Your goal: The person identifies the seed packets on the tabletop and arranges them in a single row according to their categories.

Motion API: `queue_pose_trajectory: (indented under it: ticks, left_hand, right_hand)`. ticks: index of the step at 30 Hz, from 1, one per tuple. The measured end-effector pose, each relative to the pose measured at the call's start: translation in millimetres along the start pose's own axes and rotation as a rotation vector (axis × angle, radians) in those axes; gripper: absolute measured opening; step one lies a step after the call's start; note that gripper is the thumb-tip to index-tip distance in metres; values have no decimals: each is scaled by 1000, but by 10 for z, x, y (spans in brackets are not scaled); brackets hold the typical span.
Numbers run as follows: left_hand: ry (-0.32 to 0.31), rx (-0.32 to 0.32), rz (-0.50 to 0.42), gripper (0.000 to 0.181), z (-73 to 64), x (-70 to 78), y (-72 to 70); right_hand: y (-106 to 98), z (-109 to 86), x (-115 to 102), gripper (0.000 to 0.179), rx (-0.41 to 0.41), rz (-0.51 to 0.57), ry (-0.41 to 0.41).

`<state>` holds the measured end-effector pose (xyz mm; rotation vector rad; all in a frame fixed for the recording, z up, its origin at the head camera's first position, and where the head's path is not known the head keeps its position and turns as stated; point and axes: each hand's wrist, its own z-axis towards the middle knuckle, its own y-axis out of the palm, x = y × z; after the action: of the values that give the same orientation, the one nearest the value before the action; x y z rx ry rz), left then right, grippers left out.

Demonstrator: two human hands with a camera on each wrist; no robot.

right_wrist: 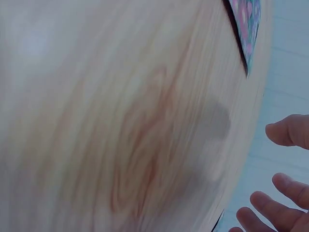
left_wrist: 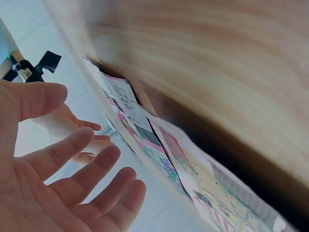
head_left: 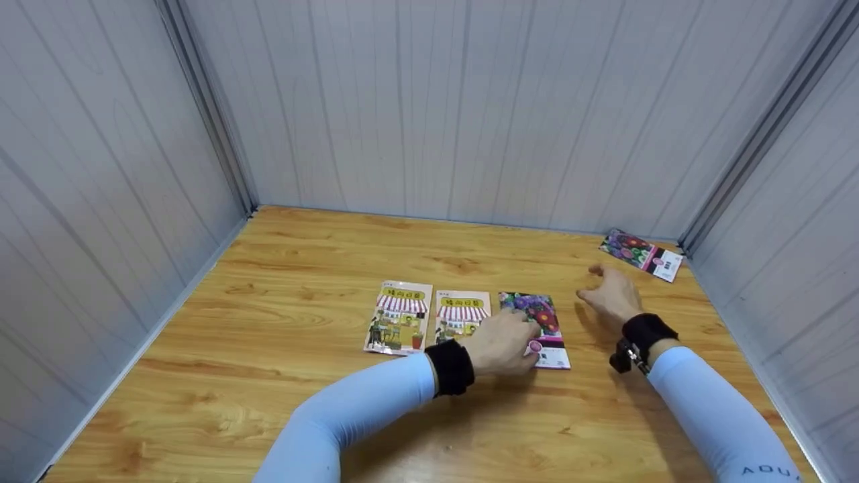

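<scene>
Three seed packets lie side by side on the wooden table. On the left is a packet with a striped awning (head_left: 399,318), then a matching awning packet (head_left: 463,305), then a flower-print packet (head_left: 545,312). My left hand (head_left: 503,345) is over the flower-print packet and overlaps the middle one in the head view. In the left wrist view its fingers (left_wrist: 91,166) are spread and loosely bent, gripping nothing. My right hand (head_left: 612,295) hovers with thumb and fingers apart, just in front of a second flower-print packet (head_left: 631,249) lying slanted at the far right.
Wood-grain table (head_left: 268,302) fills the floor of a booth. A pale back wall (head_left: 429,114) rises behind it, with side walls left and right. The slanted packet lies close to the back right corner. Each wrist wears a black strap (head_left: 453,367).
</scene>
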<state>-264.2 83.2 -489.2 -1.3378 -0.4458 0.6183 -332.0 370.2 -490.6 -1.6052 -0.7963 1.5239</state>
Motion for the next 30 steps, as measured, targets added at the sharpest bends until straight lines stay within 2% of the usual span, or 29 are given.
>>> queue_pose_trajectory:
  ticks: [6, 11, 20, 30]
  left_hand:
    - [-5, -30, -13, 28, -24, -2, -17]
    - [9, -35, -17, 30, -53, -19, -35]
    - [25, -29, -21, 28, -115, -105, -57]
    - [43, -15, -35, 31, -202, -198, -63]
  right_hand:
    - [-47, 76, 133, 78, 22, -6, 11]
    - [-69, 131, 282, 81, 71, -21, 3]
    - [-146, 294, 486, 89, 95, -26, 124]
    - [-286, 408, 876, 103, 88, -50, 209]
